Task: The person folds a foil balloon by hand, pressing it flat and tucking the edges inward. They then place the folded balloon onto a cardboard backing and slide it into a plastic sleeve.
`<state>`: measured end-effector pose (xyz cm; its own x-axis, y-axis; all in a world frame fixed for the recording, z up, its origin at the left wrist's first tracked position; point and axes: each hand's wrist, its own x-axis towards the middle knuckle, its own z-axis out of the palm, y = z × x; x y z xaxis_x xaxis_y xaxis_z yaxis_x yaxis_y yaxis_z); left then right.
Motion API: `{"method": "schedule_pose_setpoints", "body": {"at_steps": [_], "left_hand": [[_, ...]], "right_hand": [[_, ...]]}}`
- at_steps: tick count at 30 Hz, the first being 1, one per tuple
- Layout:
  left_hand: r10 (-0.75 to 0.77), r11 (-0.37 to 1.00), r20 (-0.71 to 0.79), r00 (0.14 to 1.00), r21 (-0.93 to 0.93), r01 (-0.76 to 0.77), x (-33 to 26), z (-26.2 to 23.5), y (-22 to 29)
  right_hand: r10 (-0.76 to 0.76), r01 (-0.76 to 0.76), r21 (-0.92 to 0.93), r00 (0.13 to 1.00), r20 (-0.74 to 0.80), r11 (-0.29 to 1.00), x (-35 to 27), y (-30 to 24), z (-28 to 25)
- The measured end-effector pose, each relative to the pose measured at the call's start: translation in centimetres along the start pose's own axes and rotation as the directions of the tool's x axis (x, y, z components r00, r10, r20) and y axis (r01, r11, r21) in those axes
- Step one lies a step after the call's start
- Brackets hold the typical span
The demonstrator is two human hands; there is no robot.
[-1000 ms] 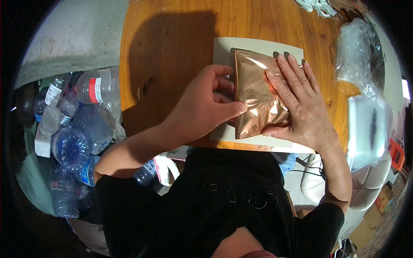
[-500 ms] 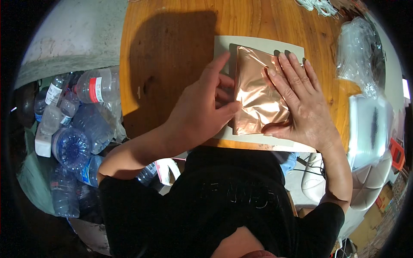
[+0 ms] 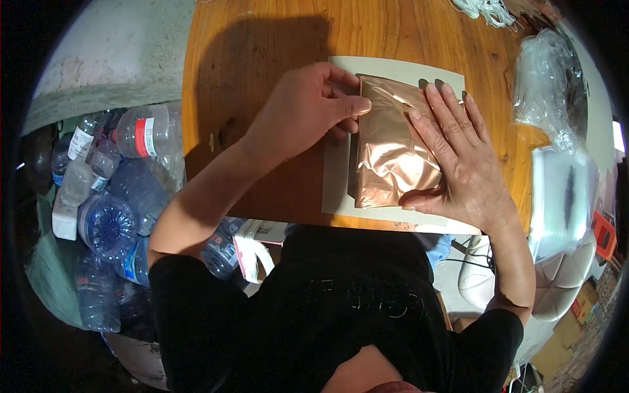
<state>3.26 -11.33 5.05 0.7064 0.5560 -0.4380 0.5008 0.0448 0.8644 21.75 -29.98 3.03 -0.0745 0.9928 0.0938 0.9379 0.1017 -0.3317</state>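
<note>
A flat, rectangular packet covered in shiny copper-coloured foil (image 3: pixel 386 144) lies on a pale grey sheet of card (image 3: pixel 336 183) on the wooden table. My left hand (image 3: pixel 314 105) is at its upper left edge, the thumb on top of the foil and the fingers curled at the side, pinching the edge. My right hand (image 3: pixel 465 150) rests flat over the right part of the foil, fingers stretched out and thumb near the lower edge. The foil is wrinkled under the right hand, which hides the packet's right side.
Several empty plastic bottles (image 3: pixel 108 226) are heaped left of the wooden table (image 3: pixel 262 33). Clear plastic bags (image 3: pixel 540 78) and a stack of clear sleeves (image 3: pixel 560 193) lie at the right. White string (image 3: pixel 485 10) is at the far edge, a white padded seat (image 3: pixel 563 281) below right.
My left hand has moved away from me along the packet's left edge, from its middle to the upper corner, and its fingers have closed there. The right hand stays put.
</note>
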Motion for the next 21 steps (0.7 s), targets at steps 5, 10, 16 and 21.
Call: {"method": "schedule_pose_setpoints", "body": {"at_steps": [5, 10, 16, 21], "left_hand": [[0.137, 0.987, -0.032, 0.99, 0.089, -0.134, 0.1, 0.0, -0.7], [0.666, 0.508, 0.071, 0.743, 0.685, -0.521, -0.1, 0.9, -2.0], [0.663, 0.226, 0.421, 0.619, 0.676, -0.702, 0.8, 1.6, -3.2], [0.566, 0.204, 0.531, 0.631, 0.651, -0.731, 0.6, 1.2, -3.0]], "right_hand": [[-0.001, 0.001, 0.003, 1.0, 0.001, 1.0, 0.1, 0.0, 0.1], [-0.005, 0.005, -0.004, 1.0, 0.01, 1.0, 0.2, 0.0, -0.1], [-0.006, 0.006, -0.01, 1.0, 0.031, 1.0, 0.2, 0.2, -0.2], [-0.013, 0.012, 0.023, 1.0, 0.025, 1.0, 0.0, 0.3, -0.3]]}}
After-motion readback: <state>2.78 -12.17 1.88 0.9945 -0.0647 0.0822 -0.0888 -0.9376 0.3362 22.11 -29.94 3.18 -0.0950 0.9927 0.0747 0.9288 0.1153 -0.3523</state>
